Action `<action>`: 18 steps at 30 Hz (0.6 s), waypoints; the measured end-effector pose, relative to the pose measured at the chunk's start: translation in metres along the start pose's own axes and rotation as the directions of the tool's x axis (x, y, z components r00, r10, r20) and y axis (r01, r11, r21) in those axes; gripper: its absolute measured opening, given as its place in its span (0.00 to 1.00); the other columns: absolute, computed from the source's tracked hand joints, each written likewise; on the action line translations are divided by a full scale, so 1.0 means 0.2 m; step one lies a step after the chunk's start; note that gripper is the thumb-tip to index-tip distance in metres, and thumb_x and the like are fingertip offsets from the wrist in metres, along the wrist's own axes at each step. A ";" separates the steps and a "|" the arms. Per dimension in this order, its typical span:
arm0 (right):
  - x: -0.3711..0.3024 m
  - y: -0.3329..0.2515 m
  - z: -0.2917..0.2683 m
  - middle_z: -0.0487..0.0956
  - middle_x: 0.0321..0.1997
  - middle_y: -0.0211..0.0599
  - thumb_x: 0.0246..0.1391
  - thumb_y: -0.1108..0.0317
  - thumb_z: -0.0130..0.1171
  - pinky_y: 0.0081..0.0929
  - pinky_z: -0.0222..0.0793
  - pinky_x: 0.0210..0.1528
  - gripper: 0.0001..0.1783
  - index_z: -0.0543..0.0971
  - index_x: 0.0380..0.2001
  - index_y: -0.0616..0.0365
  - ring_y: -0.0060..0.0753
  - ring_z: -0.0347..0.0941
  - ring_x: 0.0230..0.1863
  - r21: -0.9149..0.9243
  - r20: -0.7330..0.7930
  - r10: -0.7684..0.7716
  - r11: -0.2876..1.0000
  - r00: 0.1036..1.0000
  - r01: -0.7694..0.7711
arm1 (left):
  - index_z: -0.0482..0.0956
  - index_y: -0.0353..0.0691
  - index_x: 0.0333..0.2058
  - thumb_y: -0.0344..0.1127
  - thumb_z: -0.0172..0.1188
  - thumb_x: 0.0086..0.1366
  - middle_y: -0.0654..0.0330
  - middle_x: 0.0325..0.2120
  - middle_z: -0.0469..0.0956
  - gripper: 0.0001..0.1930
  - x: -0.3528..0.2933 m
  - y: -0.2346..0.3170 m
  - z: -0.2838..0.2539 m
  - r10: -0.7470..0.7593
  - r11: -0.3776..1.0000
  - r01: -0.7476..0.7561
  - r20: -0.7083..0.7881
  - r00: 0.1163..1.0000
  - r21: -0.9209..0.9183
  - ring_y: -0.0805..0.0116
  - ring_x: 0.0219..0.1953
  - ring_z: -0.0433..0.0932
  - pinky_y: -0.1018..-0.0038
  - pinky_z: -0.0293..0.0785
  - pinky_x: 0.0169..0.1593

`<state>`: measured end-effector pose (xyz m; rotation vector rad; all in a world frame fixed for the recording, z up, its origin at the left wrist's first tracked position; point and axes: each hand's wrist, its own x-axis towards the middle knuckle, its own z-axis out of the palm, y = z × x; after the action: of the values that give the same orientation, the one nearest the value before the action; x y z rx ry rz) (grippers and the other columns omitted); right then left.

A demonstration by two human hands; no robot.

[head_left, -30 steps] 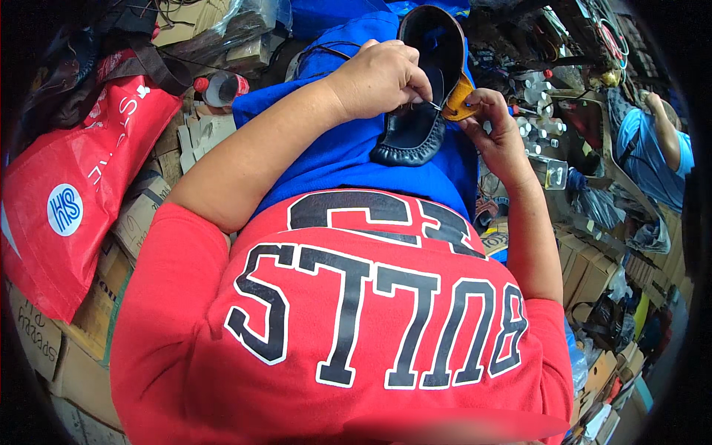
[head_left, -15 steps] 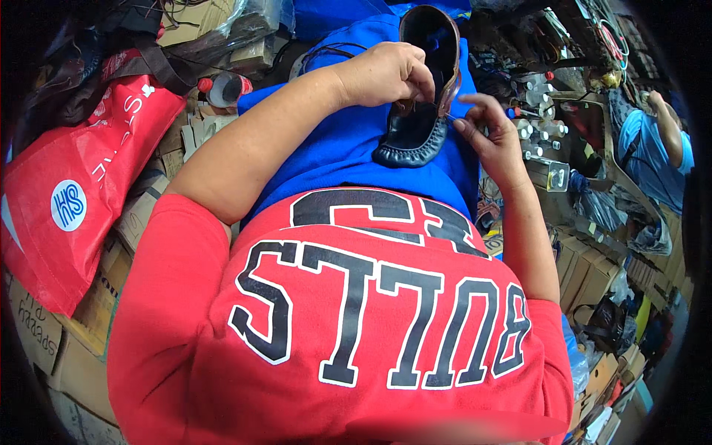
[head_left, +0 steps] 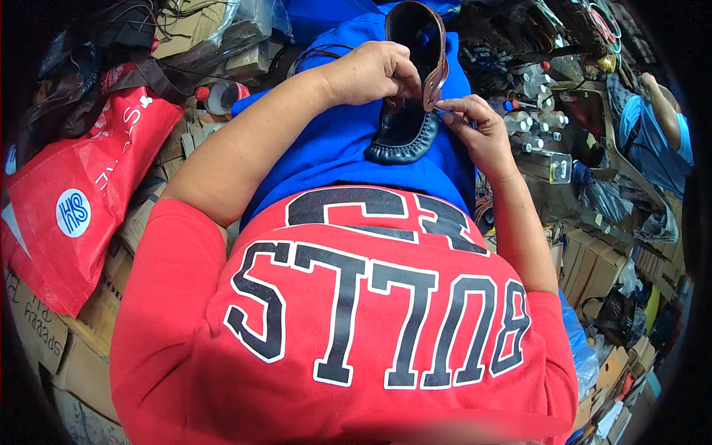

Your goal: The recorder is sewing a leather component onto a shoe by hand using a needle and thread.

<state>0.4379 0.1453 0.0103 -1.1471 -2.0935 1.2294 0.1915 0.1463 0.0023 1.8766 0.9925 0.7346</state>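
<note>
A black leather moccasin-style shoe [head_left: 403, 150] with a gathered toe seam lies on the blue cloth [head_left: 319, 141] over my lap, its toe toward me. Its rear part rises in a loop with a brown edge. My left hand [head_left: 374, 73] grips the shoe at its opening, the fingertips curled inside and partly hidden. On the right side of the shoe, my right hand [head_left: 477, 127] has thumb and forefinger pinched together by the brown edge. A thin needle-like piece shows faintly at those fingertips; its exact kind is too small to tell.
To the left lie a red bag [head_left: 96, 200] and cardboard boxes [head_left: 89, 371]. Several clear bottles [head_left: 534, 126] stand at the right, near a person in a light-blue shirt [head_left: 653, 141]. More cardboard [head_left: 589, 263] and plastic bags [head_left: 608, 200] fill the right side.
The shoe and both hands have shifted slightly left. My right fingers have closed in against the brown edge, where the thin piece stuck out more plainly before.
</note>
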 end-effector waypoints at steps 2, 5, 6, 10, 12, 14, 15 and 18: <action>0.00 0.00 0.01 0.70 0.27 0.26 0.48 0.76 0.61 0.18 0.63 0.35 0.13 0.83 0.39 0.50 0.19 0.65 0.30 -0.001 -0.014 0.003 1.000 1.000 -0.003 | 0.83 0.42 0.32 0.25 0.64 0.50 0.62 0.24 0.69 0.09 0.00 -0.01 0.01 -0.011 1.000 0.011 0.004 1.000 0.019 0.67 0.31 0.70 0.74 0.67 0.38; -0.01 -0.01 0.01 0.70 0.26 0.26 0.48 0.76 0.62 0.17 0.63 0.34 0.13 0.83 0.38 0.50 0.19 0.65 0.29 -0.019 -0.027 0.001 1.000 1.000 -0.002 | 0.83 0.43 0.32 0.26 0.64 0.50 0.61 0.25 0.70 0.09 0.01 -0.02 0.02 0.000 0.993 -0.001 0.013 1.000 0.117 0.65 0.32 0.70 0.73 0.68 0.38; -0.01 -0.01 0.01 0.70 0.26 0.27 0.48 0.76 0.62 0.17 0.63 0.34 0.12 0.83 0.37 0.50 0.20 0.65 0.29 -0.032 -0.023 -0.006 0.999 1.000 0.005 | 0.83 0.43 0.32 0.26 0.64 0.50 0.61 0.25 0.70 0.09 0.00 -0.01 0.02 0.002 0.993 -0.004 0.017 1.000 0.120 0.65 0.32 0.70 0.73 0.68 0.38; 0.01 -0.13 -0.06 0.72 0.25 0.30 0.45 0.77 0.62 0.23 0.65 0.36 0.24 0.79 0.48 0.44 0.26 0.68 0.27 -0.163 0.059 -0.110 0.980 0.992 0.118 | 0.82 0.42 0.33 0.25 0.63 0.51 0.61 0.26 0.72 0.09 -0.03 0.00 0.02 0.038 0.989 -0.032 -0.039 0.999 0.143 0.64 0.34 0.72 0.72 0.69 0.39; 0.05 -0.29 -0.08 0.75 0.26 0.32 0.45 0.78 0.58 0.31 0.66 0.41 0.35 0.68 0.58 0.37 0.36 0.73 0.29 -0.507 0.199 -0.150 0.830 0.968 0.233 | 0.82 0.42 0.33 0.25 0.63 0.51 0.61 0.27 0.72 0.09 -0.05 0.01 0.02 0.036 0.990 -0.029 -0.049 0.998 0.140 0.64 0.35 0.72 0.72 0.69 0.39; 0.09 -0.32 -0.08 0.76 0.26 0.33 0.46 0.78 0.56 0.35 0.65 0.43 0.37 0.65 0.60 0.35 0.38 0.74 0.30 -0.605 0.282 -0.176 0.730 0.943 0.317 | 0.81 0.41 0.33 0.24 0.62 0.51 0.60 0.27 0.73 0.09 -0.06 0.01 0.01 0.109 0.975 -0.090 -0.081 0.991 0.205 0.62 0.35 0.73 0.71 0.70 0.40; 0.11 -0.33 -0.08 0.77 0.27 0.33 0.46 0.79 0.53 0.39 0.65 0.45 0.39 0.61 0.61 0.33 0.41 0.75 0.31 -0.683 0.370 -0.189 0.608 0.909 0.405 | 0.81 0.41 0.33 0.24 0.62 0.51 0.60 0.27 0.73 0.09 -0.07 0.01 0.00 0.111 0.975 -0.093 -0.082 0.990 0.204 0.62 0.35 0.73 0.71 0.70 0.40; 0.13 -0.30 -0.07 0.79 0.32 0.36 0.47 0.79 0.51 0.38 0.67 0.45 0.30 0.67 0.54 0.39 0.42 0.77 0.35 -0.624 0.374 -0.194 0.670 0.907 0.401 | 0.81 0.41 0.31 0.25 0.62 0.50 0.59 0.27 0.74 0.08 -0.10 0.04 -0.04 0.148 0.887 -0.095 -0.083 0.986 0.451 0.61 0.34 0.73 0.70 0.71 0.39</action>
<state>0.4092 0.1584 0.0682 -0.8466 -2.9563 0.4404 0.1775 0.1302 0.0113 2.3332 1.2017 0.7388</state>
